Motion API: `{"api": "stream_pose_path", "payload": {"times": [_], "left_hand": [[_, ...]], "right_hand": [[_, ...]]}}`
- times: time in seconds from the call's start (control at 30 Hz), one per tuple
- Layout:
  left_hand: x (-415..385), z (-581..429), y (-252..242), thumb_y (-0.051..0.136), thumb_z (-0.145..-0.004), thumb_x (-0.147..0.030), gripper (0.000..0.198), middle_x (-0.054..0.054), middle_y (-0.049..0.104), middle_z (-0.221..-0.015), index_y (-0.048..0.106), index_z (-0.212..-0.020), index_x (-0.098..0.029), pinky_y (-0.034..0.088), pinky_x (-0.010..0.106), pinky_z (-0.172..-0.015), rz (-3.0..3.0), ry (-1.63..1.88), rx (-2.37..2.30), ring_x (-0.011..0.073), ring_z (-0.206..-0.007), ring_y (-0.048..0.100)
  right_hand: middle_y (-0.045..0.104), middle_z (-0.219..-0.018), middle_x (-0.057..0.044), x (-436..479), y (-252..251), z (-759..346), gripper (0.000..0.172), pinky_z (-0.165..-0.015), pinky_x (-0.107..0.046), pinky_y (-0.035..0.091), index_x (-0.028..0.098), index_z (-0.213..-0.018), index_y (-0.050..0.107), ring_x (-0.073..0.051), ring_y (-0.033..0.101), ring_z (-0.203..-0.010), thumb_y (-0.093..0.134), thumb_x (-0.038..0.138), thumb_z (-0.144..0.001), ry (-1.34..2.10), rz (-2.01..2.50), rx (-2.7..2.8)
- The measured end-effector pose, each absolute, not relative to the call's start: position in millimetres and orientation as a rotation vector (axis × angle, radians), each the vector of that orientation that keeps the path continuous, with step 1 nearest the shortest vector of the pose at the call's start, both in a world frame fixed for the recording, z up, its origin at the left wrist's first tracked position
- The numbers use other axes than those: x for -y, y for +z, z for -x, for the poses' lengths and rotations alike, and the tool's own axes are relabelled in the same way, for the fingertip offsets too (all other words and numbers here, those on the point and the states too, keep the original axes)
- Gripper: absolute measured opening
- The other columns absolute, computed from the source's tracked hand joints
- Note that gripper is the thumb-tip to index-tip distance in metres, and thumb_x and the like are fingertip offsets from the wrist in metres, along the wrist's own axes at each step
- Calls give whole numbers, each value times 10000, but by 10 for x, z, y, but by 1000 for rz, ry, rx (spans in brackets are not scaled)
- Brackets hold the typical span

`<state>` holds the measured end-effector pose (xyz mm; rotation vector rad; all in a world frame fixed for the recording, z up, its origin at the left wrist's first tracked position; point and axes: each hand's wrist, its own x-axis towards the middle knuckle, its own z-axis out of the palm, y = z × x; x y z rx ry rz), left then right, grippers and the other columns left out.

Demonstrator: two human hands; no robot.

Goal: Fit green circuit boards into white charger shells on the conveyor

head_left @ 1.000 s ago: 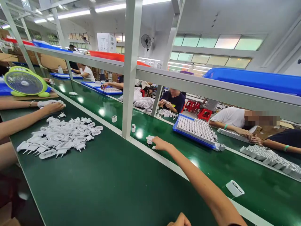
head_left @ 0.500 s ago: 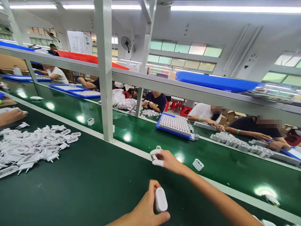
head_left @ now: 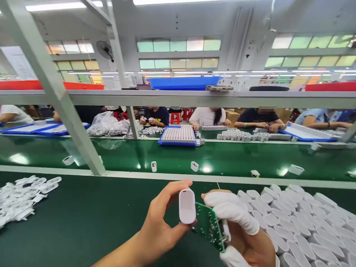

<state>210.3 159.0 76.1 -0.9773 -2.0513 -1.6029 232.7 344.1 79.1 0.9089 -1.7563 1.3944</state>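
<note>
- We are holding a white charger shell (head_left: 187, 205) in our left hand (head_left: 160, 226), fingers (head_left: 169, 189) clenched around its sides, low in the middle of the view above the green counter (head_left: 91, 222).
- We are gripping a green circuit board (head_left: 208, 226) in our right hand (head_left: 247, 237), whose fingers (head_left: 230, 207) are wearing white finger cots and pinching the board's edge.
- The board is sitting just beside the shell, its near edge touching or almost touching it; we cannot tell which.
- A big heap of white shells (head_left: 294, 218) is lying on the counter just to the right of our right hand.
- A smaller pile of white plug parts (head_left: 22, 194) is lying well apart at the far left.
- Beyond the counter a green belt (head_left: 222, 159) is carrying a few loose white pieces (head_left: 194, 166).
- A slanted grey post (head_left: 63, 107) is rising from the belt's near edge.
- Across the belt other people are sitting at work, with a blue tray of white parts (head_left: 179, 134) in front of them.
</note>
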Motion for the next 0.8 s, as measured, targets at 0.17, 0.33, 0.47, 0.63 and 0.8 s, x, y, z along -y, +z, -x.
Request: {"api": "stream_pose_path", "payload": {"times": [0.17, 0.33, 0.47, 0.63, 0.8], "left_hand": [[-1748, -2112, 768, 654, -814, -153, 516, 79, 586, -1273, 471, -1279, -281, 527, 320, -961, 1063, -1531, 1951, 219, -1197, 577], [-1902, -2067, 606, 749, -751, -383, 327, 15, 557, -871, 573, -990, -248, 528, 242, -668, 864, -1542, 1976, 154, -777, 589], [-2090, -2071, 328, 446, -856, -673, 636, 119, 593, -1105, 470, -1275, -195, 548, 358, -850, 1021, -1878, 2125, 240, -969, 628], [-2104, -2063, 240, 522, -904, -448, 580, 138, 595, -1255, 360, -1410, -214, 548, 346, -914, 1274, -2006, 2214, 250, -1066, 642], [-1917, -2022, 545, 657, -765, -123, 547, 94, 604, -1157, 519, -1273, -271, 599, 286, -814, 1133, -1869, 2058, 237, -1048, 647]], "right_hand": [[676, -1055, -87, -3493, 867, -2300, 365, -787, -382, 564, 289, -1253, 540, -260, 643, -994, 489, 443, -927, 1304, -974, 1701], [636, -1161, -117, -3346, 725, -2340, 386, -870, -434, 544, 271, -1237, 549, -305, 612, -1108, 459, 479, -924, 1591, -732, 1677], [568, -1317, -90, -3272, 617, -2302, 406, -911, -401, 532, 320, -1355, 440, -271, 608, -1144, 424, 443, -968, 1941, -517, 1711], [543, -1361, -82, -3383, 677, -2182, 409, -950, -400, 522, 313, -1385, 416, -273, 571, -1207, 407, 409, -988, 1948, -389, 1690], [558, -1315, -75, -3435, 846, -2256, 360, -1003, -446, 502, 321, -1329, 460, -272, 554, -1231, 452, 383, -974, 1765, -620, 1694]]}}
